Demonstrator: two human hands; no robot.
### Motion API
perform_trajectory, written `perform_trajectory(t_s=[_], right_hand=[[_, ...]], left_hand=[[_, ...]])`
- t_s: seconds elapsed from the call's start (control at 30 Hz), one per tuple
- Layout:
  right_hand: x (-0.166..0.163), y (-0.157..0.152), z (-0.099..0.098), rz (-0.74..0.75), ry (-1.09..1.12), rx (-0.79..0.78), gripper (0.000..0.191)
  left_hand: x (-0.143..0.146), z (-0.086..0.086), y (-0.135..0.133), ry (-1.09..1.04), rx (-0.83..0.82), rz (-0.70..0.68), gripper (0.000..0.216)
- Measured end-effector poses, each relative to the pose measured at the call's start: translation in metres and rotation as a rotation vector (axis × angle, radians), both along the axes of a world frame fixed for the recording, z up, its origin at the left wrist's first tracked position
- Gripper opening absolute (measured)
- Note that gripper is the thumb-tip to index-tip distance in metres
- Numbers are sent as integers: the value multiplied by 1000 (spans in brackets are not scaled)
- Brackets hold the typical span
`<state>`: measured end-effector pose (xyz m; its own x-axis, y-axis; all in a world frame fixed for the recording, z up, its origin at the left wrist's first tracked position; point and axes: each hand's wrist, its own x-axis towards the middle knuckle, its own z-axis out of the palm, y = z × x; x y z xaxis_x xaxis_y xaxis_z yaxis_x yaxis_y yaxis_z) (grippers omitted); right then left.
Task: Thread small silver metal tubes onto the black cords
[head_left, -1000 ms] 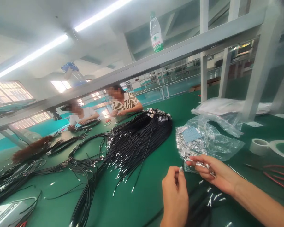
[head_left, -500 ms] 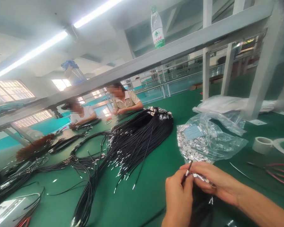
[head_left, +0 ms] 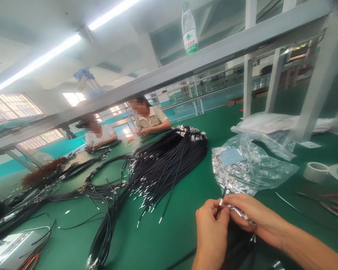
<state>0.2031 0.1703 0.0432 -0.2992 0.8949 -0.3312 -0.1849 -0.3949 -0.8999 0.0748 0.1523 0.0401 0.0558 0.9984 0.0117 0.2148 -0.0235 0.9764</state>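
At near right, the left hand [head_left: 212,228] pinches one thin black cable [head_left: 217,212] bearing a pale band. The right hand [head_left: 255,213] clasps small silver metal pieces [head_left: 241,213], near the clear plastic bag [head_left: 273,168].

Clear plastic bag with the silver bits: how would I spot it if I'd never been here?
On the green tabletop, find the big bundle of black cables, then look to its right, just beyond the person's right hand. There lies the clear plastic bag, holding small silver metal pieces. Unlike the whitish plastic behind it, it shows a light-blue slip.
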Motion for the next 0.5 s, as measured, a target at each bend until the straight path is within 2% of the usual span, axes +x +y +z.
perform_trajectory(t_s=[0.2, 0.33, 0.5], right_hand=[[12, 10, -11, 117, 116, 6, 50], [15, 13, -14, 121, 207, 3, 34], [14, 11, -5, 121, 180, -8, 25]], left_hand=[[-5, 9, 2, 7, 18, 22, 15], [-5, 10, 2, 30, 16, 22, 9], [-6, 4, 2, 43, 31, -2, 11]])
